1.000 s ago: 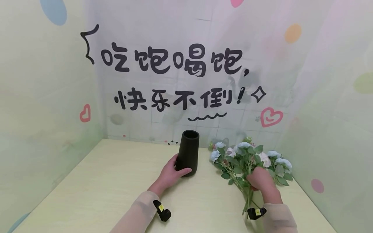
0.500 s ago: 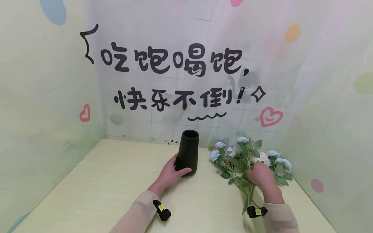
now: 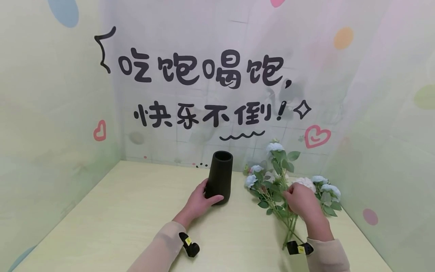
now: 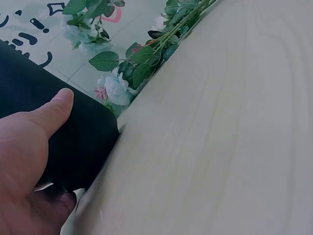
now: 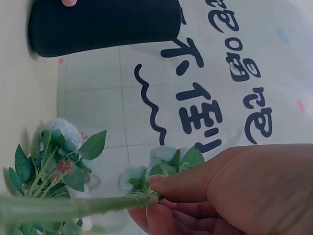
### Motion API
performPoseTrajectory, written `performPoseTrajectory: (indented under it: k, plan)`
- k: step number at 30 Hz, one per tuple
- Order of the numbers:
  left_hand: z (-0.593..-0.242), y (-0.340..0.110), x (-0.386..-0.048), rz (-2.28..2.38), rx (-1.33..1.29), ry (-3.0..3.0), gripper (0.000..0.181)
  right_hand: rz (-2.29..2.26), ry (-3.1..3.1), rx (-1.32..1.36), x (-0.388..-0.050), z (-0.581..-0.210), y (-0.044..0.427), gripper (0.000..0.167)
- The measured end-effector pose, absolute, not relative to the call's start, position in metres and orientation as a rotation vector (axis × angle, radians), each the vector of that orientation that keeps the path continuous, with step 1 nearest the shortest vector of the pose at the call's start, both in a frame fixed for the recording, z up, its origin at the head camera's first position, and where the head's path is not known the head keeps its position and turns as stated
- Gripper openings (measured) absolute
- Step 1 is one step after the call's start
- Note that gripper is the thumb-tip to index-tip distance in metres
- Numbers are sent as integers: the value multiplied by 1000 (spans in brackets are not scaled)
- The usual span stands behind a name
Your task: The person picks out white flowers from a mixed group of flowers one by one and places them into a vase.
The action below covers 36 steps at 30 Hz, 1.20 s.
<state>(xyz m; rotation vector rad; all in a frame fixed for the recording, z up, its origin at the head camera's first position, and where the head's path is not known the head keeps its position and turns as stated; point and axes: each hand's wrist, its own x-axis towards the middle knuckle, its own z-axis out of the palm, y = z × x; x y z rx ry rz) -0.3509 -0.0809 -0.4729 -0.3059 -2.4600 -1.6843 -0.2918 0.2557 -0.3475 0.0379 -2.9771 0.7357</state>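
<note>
A tall black vase [image 3: 220,175] stands upright on the table, its round mouth facing up. Low on its side my left hand [image 3: 198,202] grips it, thumb across the front; in the left wrist view the thumb presses the dark wall [image 4: 85,132]. My right hand [image 3: 303,202] pinches the green stem [image 5: 93,206] of an artificial flower between thumb and fingers. Its pale blue bloom [image 3: 274,147] and leaves rise above that hand. Beneath and around lie more artificial flowers, including a light blue one [image 3: 251,181] and a white one [image 3: 306,184], their stems pointing toward me.
The pale wooden table [image 3: 136,219] reaches a printed backdrop [image 3: 190,151] with large black lettering behind the vase. Fabric side walls [image 3: 391,181] enclose both sides. Another blue flower [image 3: 330,190] lies at the table's right edge.
My right hand has raised the pinched flower, so its bloom now stands higher and farther left, above the others. My left hand and the vase have stayed put.
</note>
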Motion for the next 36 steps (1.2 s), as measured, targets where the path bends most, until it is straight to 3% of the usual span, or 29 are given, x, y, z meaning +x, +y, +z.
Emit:
performPoseTrajectory:
  k: [5,19,36]
  plan:
    - [-474,-81,-352,-1687,-299,-2460,89,791,-2971,55,-289,-344,248,23]
    - [-476,-82,-353,-1684,-313,-2446,86,924,-2982,179,-286,-354,217,18]
    - [-476,-83,-354,-1655,-352,-2464,85,774,-3077,337,-294,-399,189,29]
